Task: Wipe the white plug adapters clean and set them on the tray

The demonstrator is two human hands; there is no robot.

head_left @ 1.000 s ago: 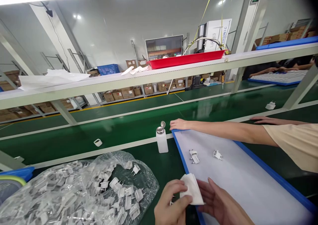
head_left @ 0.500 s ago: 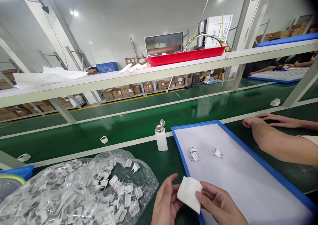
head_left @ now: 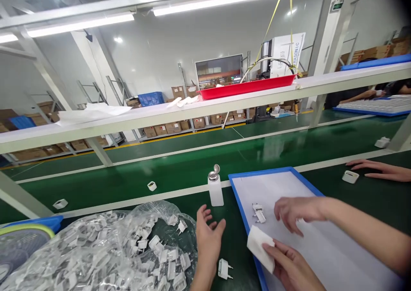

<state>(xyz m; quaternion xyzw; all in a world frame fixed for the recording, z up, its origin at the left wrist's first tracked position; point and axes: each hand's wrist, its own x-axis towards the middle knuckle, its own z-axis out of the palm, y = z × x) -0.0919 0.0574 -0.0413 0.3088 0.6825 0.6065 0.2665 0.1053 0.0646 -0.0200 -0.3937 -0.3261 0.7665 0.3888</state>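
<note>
My left hand holds nothing, its fingers apart, just in front of the white pump bottle with its metal lid flipped up. In my right hand is a folded white wipe, over the left edge of the blue-rimmed tray. Between my hands, a white plug piece with two pins lies on the green table. Another white plug piece rests inside the tray. On my left, a clear plastic bag spills many similar plug pieces.
A co-worker's hand reaches over the tray, and the other hand lies near a white plug housing. White housings sit on the green belt. Above runs a shelf with a red tray.
My left hand has come away from the wipe and moved toward the bottle. A plug piece now lies between my hands. The co-worker's hand has reached over the tray.
</note>
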